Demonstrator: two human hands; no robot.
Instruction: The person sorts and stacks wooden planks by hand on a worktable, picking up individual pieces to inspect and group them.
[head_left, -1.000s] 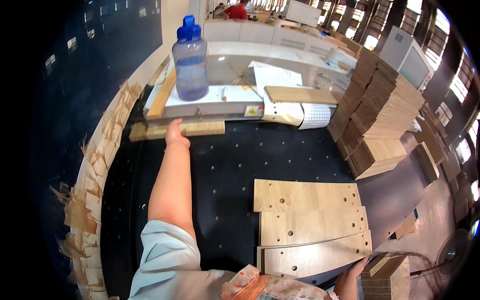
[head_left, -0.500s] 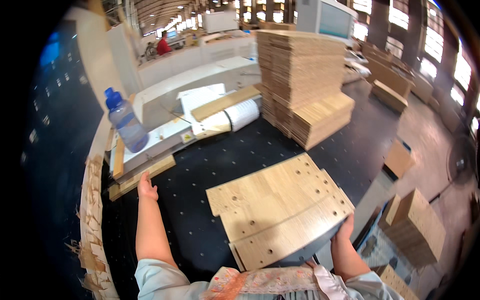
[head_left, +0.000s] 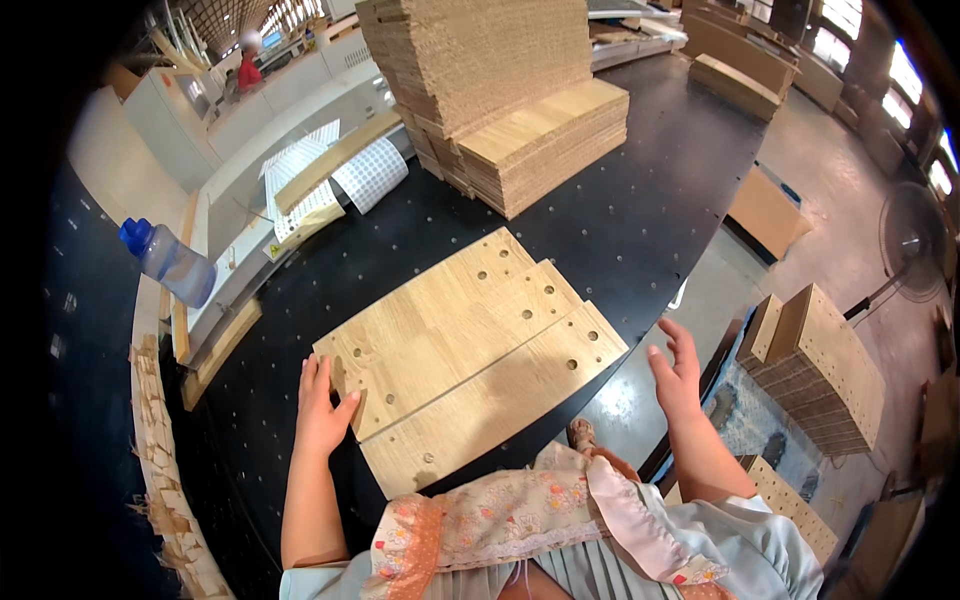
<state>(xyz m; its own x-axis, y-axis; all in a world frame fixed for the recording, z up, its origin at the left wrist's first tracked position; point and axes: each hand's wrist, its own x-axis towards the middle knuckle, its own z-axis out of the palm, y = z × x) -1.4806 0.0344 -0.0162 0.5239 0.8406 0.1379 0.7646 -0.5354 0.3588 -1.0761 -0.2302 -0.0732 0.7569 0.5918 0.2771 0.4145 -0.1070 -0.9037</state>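
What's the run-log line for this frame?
left hand: flat against left edge of drilled wooden panels | right hand: open, in air past panels' right end, holding nothing | panels: flat on black table

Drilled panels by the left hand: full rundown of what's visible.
The panels are flat, light wood-grain boards with round drilled holes, laid side by side, edges touching, on the black perforated table. How many boards there are is unclear. They lie skewed to the table's front edge, which the nearest board overhangs. The left hand rests open against their left end; the right hand hovers open off the right corner, apart.
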